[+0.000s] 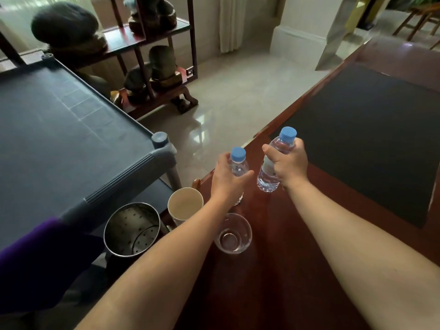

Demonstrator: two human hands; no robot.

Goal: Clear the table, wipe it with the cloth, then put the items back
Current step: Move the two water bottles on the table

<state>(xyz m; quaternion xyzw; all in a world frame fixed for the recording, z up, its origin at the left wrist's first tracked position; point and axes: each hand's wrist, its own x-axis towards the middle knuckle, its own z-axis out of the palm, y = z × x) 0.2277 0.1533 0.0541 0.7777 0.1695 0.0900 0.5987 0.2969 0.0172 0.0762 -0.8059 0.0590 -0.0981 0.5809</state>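
My left hand (227, 181) grips a clear water bottle with a blue cap (238, 160) that stands near the left edge of the dark red wooden table (273, 270). My right hand (289, 164) holds a second blue-capped water bottle (270, 171), tilted and lifted just above the table. A clear plastic cup (233, 233) stands on the table under my left forearm. A paper cup (185, 204) stands at the table's left edge. A purple cloth (40, 263) hangs over the cart's near corner.
A grey plastic cart (71, 129) stands to the left, its top tray bare. A perforated metal bucket (132, 228) sits beside it. A black mat (371, 139) covers the table's right side. A wooden shelf with ornaments (152, 55) stands behind on the tiled floor.
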